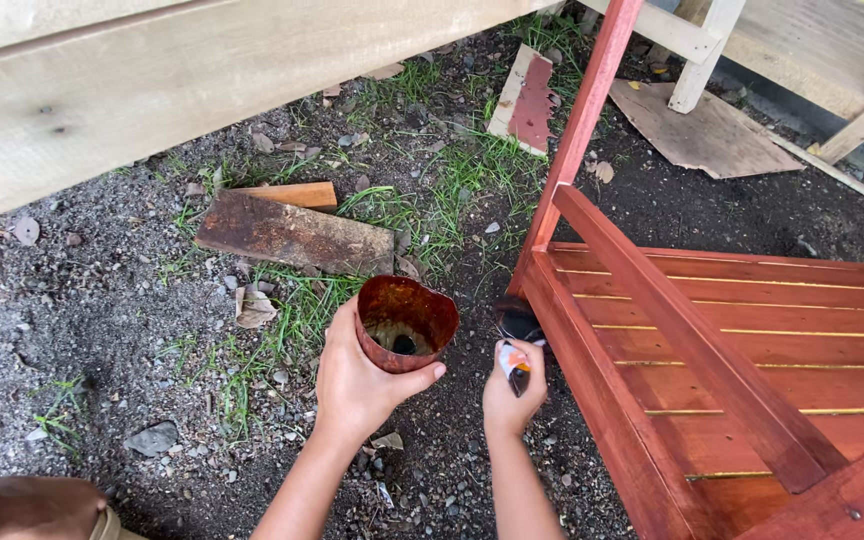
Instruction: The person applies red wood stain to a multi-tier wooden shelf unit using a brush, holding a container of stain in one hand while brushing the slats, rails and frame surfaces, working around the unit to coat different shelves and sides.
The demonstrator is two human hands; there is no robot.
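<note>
Gravelly ground with grass patches below, left hand (357, 385) grip wrapped round a stain-smeared cup (405, 323), right hand (512, 392) closed on a brush (518, 345) touching the red-stained wooden frame's (712, 350) near-left corner, slats already coated.

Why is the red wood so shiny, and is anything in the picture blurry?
In the head view, soft daylight glints off the wet-looking red-stained slats, making pale streaks; the brush in the right hand looks slightly smeared; the stained cup in the left hand is sharp; shadows on the gravel ground are faint; the pale plank looks bright.
</note>
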